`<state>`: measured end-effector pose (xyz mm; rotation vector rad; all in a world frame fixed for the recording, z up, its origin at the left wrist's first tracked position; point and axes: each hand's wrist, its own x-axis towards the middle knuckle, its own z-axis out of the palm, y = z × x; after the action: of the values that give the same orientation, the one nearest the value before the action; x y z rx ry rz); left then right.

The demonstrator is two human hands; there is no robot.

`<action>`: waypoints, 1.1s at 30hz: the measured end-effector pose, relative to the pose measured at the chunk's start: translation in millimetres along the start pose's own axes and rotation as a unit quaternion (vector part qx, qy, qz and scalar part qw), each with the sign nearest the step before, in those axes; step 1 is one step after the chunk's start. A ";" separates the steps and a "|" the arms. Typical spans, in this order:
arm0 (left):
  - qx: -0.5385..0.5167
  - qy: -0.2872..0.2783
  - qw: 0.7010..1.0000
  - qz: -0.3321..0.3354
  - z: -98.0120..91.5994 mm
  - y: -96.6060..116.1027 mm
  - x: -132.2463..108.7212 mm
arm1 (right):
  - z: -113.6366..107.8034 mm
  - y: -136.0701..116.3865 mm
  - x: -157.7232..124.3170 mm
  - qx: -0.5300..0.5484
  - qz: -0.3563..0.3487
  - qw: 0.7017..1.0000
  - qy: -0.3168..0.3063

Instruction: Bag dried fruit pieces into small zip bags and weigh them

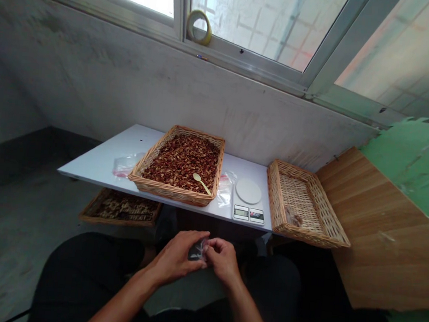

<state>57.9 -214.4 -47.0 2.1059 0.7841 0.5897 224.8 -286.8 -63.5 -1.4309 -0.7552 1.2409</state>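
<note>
Item 1: small clear plastic bag (197,252) with dark contents, held above my lap, long axis roughly level between my left hand (174,257) and right hand (223,259), both grasping it. Item 2: wicker tray (119,221) below the white table (97,168), holding dark-brown pieces. Item 3: wicker tray (170,192) on the table, reddish-brown pieces, pale spoon (201,182) on them. Item 4: wicker tray (274,206), right, 1 small clump (294,218). Item 5: digital scale (248,199) between trays.

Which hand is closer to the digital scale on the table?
The right hand is nearer, in front of the digital scale and slightly to its left. The left hand is farther off, and both hold a small clear bag.
</note>
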 end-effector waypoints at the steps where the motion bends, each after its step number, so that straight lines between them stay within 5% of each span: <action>1: -0.010 -0.001 1.000 -0.003 0.8 0.2 -0.2 | 0.8 2.2 -0.3 0.009 -0.002 1.000 0.000; 6: -0.033 -0.002 0.999 -0.019 4.0 -3.7 -2.7 | 1.7 4.7 -5.3 0.042 -0.007 0.999 0.011; 12: -0.030 0.024 0.999 -0.021 5.6 -13.0 -4.4 | -5.1 -18.2 -19.8 -0.180 -0.159 0.970 -0.046; 18: -0.028 -0.021 0.999 -0.004 5.8 -15.6 -7.8 | -11.6 -18.4 -23.4 -0.272 -0.140 0.949 -0.077; 26: -0.014 -0.027 1.000 0.008 8.5 -14.3 -15.7 | -16.5 3.6 -21.1 -0.243 -0.138 0.956 -0.088; 33: -0.050 -0.009 0.999 0.002 6.1 -11.4 -14.0 | -17.9 -4.0 -21.9 -0.215 -0.142 0.960 -0.106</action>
<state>48.1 -221.7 -61.7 2.0200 0.7252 0.5990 236.7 -311.3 -55.0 -1.4753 -1.3947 1.0538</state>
